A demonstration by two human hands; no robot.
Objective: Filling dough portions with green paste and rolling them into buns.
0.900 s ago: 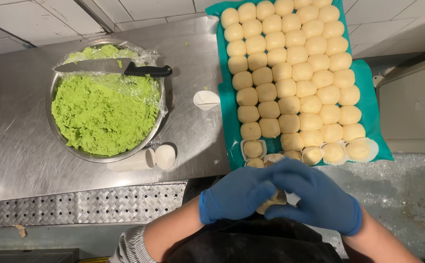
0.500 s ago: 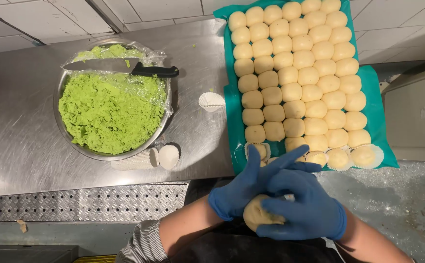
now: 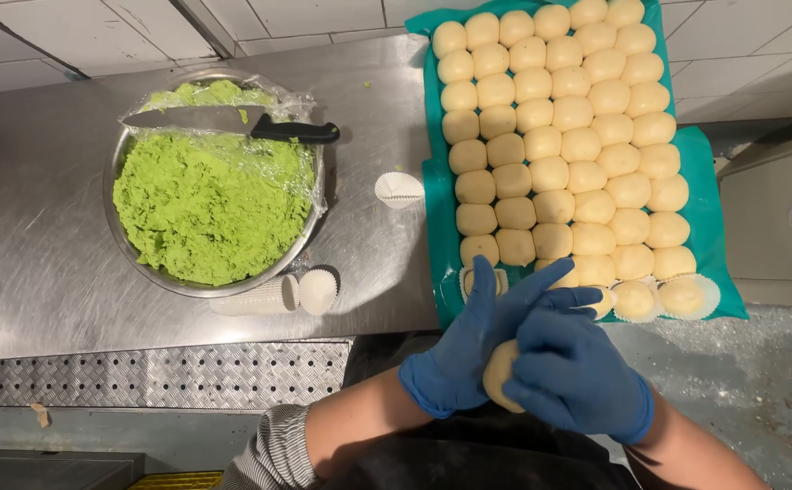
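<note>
From the head camera, both blue-gloved hands meet low in the frame, off the near edge of the steel tabletop: the left hand cups a pale dough ball from beneath with its fingers stretched upward, while the right hand folds over the ball with curled fingers, so the two together grasp it between the palms. Because the ball sits over the person's lap and not over the tabletop, a loose grip could let it drop to the floor. Too hard a squeeze would probably flatten it or tear its skin. Just beyond the hands, the teal tray carries tight rows of similar dough balls, a few in white paper cups; a careless reach might dent the nearest ones. To the left, a knife rests across the rim of a metal bowl of green paste, and a nudge could tip it off. A stack of paper cups lies beside the bowl.
</note>
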